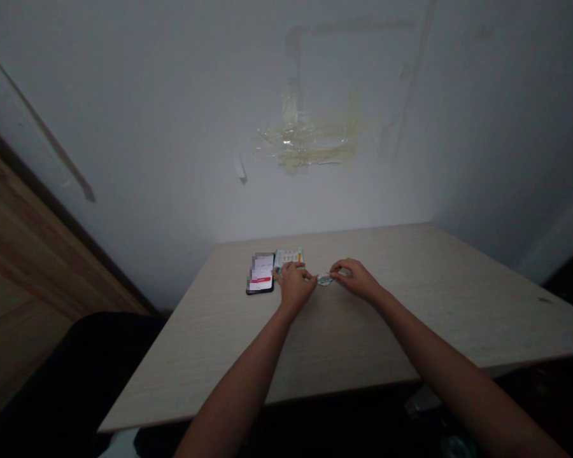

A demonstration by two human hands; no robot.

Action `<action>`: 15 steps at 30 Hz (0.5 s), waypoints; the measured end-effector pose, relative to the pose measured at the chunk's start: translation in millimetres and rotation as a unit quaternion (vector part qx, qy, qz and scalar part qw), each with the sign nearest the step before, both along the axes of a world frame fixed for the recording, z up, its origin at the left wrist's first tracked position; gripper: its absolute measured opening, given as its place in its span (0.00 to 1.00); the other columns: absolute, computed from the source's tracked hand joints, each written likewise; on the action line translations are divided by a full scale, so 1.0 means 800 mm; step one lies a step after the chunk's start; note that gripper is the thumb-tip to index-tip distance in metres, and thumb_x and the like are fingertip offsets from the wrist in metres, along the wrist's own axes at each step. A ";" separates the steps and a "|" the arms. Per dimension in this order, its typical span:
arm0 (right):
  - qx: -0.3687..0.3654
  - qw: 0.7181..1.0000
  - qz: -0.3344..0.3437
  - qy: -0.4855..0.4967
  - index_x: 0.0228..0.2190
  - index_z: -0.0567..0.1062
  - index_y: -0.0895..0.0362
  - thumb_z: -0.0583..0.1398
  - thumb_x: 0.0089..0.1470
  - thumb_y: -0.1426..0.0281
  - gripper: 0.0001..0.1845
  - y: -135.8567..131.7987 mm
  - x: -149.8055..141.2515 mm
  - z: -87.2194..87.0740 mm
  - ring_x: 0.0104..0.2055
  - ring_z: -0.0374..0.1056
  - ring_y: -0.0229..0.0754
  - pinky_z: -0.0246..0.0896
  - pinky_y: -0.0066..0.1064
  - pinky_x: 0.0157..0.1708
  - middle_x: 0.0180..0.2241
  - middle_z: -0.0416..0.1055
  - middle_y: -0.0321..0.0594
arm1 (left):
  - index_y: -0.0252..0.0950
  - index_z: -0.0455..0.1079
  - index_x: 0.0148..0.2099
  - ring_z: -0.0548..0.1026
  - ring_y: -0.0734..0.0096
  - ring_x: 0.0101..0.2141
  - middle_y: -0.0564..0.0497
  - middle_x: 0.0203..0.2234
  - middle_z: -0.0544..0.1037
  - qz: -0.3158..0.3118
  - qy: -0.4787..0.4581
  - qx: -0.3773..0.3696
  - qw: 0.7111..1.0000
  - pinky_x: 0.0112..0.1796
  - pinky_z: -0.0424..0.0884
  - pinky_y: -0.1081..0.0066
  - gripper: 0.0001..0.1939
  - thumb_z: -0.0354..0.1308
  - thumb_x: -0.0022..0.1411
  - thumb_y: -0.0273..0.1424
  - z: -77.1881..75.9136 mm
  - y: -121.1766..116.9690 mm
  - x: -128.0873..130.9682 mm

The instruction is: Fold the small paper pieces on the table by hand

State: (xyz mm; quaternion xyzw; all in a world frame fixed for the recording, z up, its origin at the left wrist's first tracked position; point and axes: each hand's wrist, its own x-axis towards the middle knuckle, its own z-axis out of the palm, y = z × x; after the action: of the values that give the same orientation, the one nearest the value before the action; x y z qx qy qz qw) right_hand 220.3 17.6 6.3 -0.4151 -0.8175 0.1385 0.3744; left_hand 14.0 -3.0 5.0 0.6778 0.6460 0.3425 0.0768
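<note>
A small, crinkled whitish piece with a bluish-green pattern stretches between my two hands, low over the table. On its left end are the thumb and forefinger of my left hand, while the other fingers spread over a printed sheet or booklet. My right hand pinches the right end between thumb and fingertips. What the piece is exactly is too small and dim to make out. Just left of my left hand lies a smartphone with a lit screen, partly pixelated.
The pale wooden table meets a white wall at the back. Yellowed tape clings to the wall. Wooden panelling stands at the left, with a dark object beside the table's left edge.
</note>
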 end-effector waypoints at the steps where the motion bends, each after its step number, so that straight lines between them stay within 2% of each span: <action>1: 0.000 1.000 0.013 -0.004 0.34 0.79 0.55 0.62 0.56 0.65 0.07 0.000 0.001 0.002 0.41 0.72 0.43 0.60 0.35 0.47 0.36 0.79 0.41 | 0.41 0.77 0.26 0.62 0.50 0.58 0.49 0.50 0.75 0.006 0.000 -0.004 1.000 0.61 0.35 0.37 0.10 0.64 0.55 0.40 0.001 0.000 -0.001; 4: -0.009 0.999 0.041 -0.027 0.32 0.80 0.54 0.65 0.53 0.66 0.05 0.003 0.005 0.001 0.41 0.72 0.43 0.60 0.35 0.48 0.35 0.79 0.40 | 0.41 0.77 0.27 0.63 0.50 0.57 0.49 0.50 0.75 0.019 -0.002 -0.012 1.000 0.61 0.35 0.38 0.10 0.63 0.55 0.40 0.001 0.001 -0.003; 7: -0.015 0.998 0.040 -0.038 0.34 0.81 0.53 0.67 0.49 0.69 0.06 0.008 0.006 -0.005 0.42 0.72 0.43 0.59 0.36 0.49 0.36 0.80 0.39 | 0.41 0.78 0.28 0.63 0.51 0.57 0.49 0.50 0.76 0.021 0.000 -0.013 1.000 0.62 0.34 0.38 0.10 0.63 0.55 0.40 0.000 0.003 -0.004; 10: -0.010 0.998 0.038 -0.041 0.32 0.81 0.53 0.67 0.50 0.69 0.04 0.013 0.006 -0.010 0.41 0.72 0.43 0.59 0.35 0.48 0.34 0.80 0.38 | 0.42 0.79 0.29 0.65 0.52 0.56 0.49 0.49 0.76 0.012 0.009 -0.001 1.000 0.62 0.34 0.39 0.10 0.62 0.57 0.41 -0.002 0.004 -0.006; 15: -0.010 0.999 0.021 -0.047 0.30 0.81 0.54 0.64 0.53 0.68 0.04 0.013 0.005 -0.012 0.40 0.73 0.42 0.60 0.35 0.48 0.34 0.79 0.39 | 0.43 0.80 0.33 0.68 0.57 0.53 0.49 0.46 0.78 -0.011 0.030 0.016 0.999 0.62 0.42 0.44 0.13 0.58 0.62 0.42 -0.002 0.004 -0.005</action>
State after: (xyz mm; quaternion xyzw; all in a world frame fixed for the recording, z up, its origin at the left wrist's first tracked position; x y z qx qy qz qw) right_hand 224.5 28.3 -3.5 -0.4078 -0.8410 0.1345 0.3290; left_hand 10.3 0.1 3.0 0.6958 0.6351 0.3315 0.0508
